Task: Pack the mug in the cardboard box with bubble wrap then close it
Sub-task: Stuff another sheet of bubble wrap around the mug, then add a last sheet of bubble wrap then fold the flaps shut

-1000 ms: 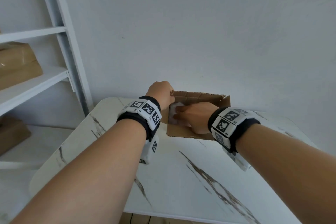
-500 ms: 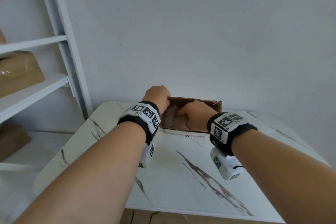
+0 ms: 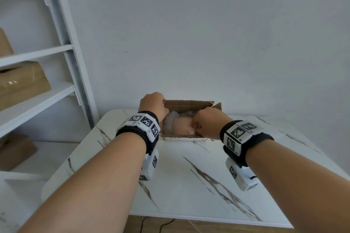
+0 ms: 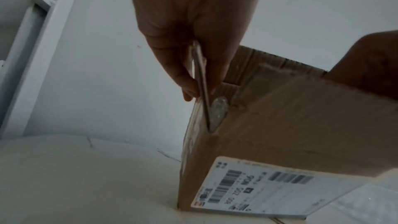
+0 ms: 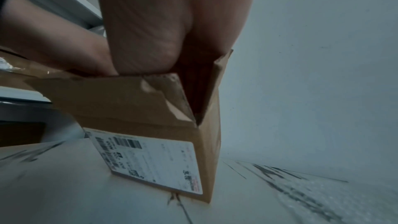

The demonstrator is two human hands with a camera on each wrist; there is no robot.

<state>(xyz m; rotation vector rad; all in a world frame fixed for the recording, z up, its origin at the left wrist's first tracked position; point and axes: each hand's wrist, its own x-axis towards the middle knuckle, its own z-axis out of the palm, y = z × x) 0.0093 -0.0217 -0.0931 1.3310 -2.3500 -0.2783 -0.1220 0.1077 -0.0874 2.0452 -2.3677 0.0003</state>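
On the white desk stands the cardboard box. From above, bubble wrap fills it; no mug shows. Left hand pinches a flap. Right hand reaches inside, fingers hidden. Only the wrist views show the label.

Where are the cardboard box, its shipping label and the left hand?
cardboard box point(image 3: 186, 104): head view, inside of the far wall.
shipping label point(image 5: 150, 159): right wrist view, middle of the white sticker on the near side.
left hand point(image 3: 151, 103): head view, back of the hand at the box's left edge.

Cardboard box on table, shelf to its left.
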